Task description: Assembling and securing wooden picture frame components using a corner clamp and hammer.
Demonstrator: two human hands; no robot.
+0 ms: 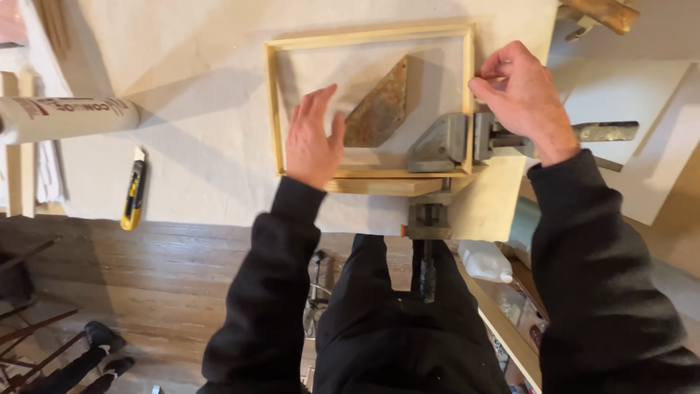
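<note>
Head view: wooden frame (277,102) lies long-axis sideways, left hand (313,138) flat open, right hand (521,95) pinching its edge.

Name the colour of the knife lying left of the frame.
Yellow and black knife, clearest in the head view.

Frame (372,102) on table (204,131); clamp (445,146) at its near right corner; knife (133,190) and tube (65,117) well left.
</note>
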